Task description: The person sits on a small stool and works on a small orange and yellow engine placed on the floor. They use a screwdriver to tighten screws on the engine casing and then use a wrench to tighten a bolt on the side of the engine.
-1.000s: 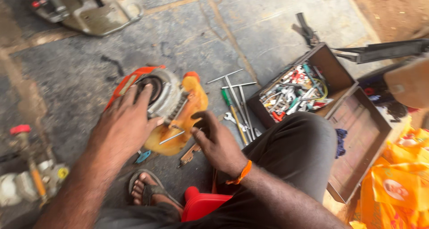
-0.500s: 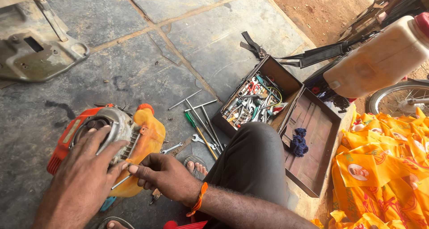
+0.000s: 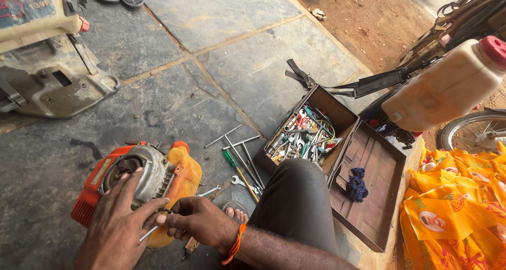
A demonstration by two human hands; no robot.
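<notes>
- small engine (image 3: 138, 183) sits on the stone floor (image 3: 221, 64) at the lower left of the frame, orange housing with a yellowish tank on its right side
- left hand (image 3: 118, 222) is laid flat over the engine's metal top, fingers (image 3: 126, 188) spread apart, pressing on it rather than gripping
- right hand (image 3: 197, 225) is just right of the engine at the bottom centre, fingers pinched together on a thin metal tool (image 3: 150, 232) that runs under the left hand
- loose T-handle wrenches, a green-handled screwdriver (image 3: 237, 172) and a spanner (image 3: 242, 183) lie on the floor right of the engine
- open wooden toolbox (image 3: 342, 117) full of tools sits right of centre, its lid holding a blue rag (image 3: 357, 183)
- orange cloth (image 3: 458, 207) lower right, pale jug with a red cap (image 3: 448, 85) upper right, a grey machine base (image 3: 52, 91) upper left
</notes>
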